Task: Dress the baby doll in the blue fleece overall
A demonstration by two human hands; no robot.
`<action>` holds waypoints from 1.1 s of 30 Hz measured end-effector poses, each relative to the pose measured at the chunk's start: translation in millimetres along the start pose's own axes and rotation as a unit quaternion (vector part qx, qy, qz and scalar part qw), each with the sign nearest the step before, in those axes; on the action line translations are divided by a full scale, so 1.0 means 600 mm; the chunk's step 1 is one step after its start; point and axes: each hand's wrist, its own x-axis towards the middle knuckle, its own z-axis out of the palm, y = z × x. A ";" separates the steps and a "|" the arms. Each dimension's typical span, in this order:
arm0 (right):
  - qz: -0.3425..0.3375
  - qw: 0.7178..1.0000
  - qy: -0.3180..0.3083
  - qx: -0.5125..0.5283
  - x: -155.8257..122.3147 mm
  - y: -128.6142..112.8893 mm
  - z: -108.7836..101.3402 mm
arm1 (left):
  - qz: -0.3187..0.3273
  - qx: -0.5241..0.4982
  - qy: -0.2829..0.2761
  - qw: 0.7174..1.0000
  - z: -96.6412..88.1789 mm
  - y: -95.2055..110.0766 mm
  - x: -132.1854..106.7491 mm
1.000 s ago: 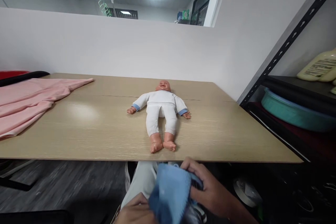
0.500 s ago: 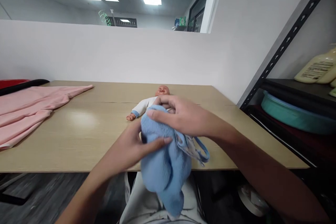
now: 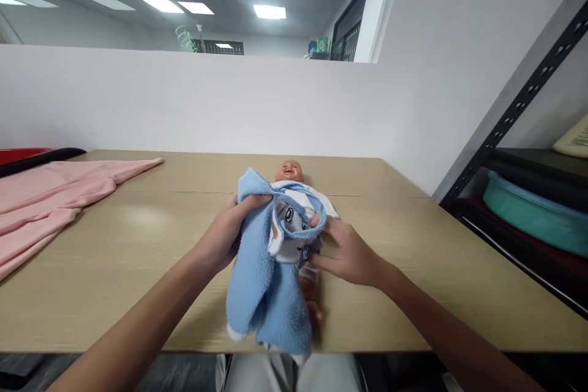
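Note:
Small blue fleece baby trousers (image 3: 250, 257) hang in front of me, waistband toward the far side and two legs with white ends toward me. My left hand (image 3: 236, 223) is closed on the left side of the waist. My right hand (image 3: 346, 251) grips the right side of the looped waist edge, fingertips partly hidden by cloth. White fabric with a cartoon eye shows inside the loop. Behind the trousers a baby doll (image 3: 290, 170) lies on its back, its head pointing away. One bare leg shows below my right fingers; most of its body is covered from view.
Pink cloth (image 3: 59, 196) lies on the left of the wooden table (image 3: 138, 245), beside a black-edged red object (image 3: 22, 154). On the right, a dark metal shelf (image 3: 519, 104) holds a teal basin (image 3: 533, 211) and part of a pale yellow bottle (image 3: 576, 138). A white wall stands behind.
The trousers have risen from above my lap to over the table and doll. Their waist has turned into view as a loop. My right hand has moved from the top to the right side.

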 end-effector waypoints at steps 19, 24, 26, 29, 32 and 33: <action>0.081 0.974 -0.074 0.198 0.189 0.003 -0.110 | 0.169 0.248 -0.265 0.916 -0.023 0.070 0.170; 0.067 0.974 -0.074 0.205 0.188 0.040 -0.115 | 0.182 0.216 -0.315 0.906 -0.038 0.081 0.203; 0.063 0.974 -0.029 0.216 0.188 0.054 -0.112 | 0.155 0.215 -0.358 0.896 -0.048 0.077 0.219; 0.085 0.967 0.007 0.239 0.188 0.072 -0.111 | 0.104 0.223 -0.383 0.891 -0.058 0.071 0.238; 0.113 0.966 -0.018 0.234 0.189 0.086 -0.120 | 0.107 0.215 -0.375 0.896 -0.058 0.071 0.245; 0.113 0.966 -0.043 0.230 0.189 0.090 -0.122 | 0.118 0.200 -0.366 0.901 -0.056 0.072 0.245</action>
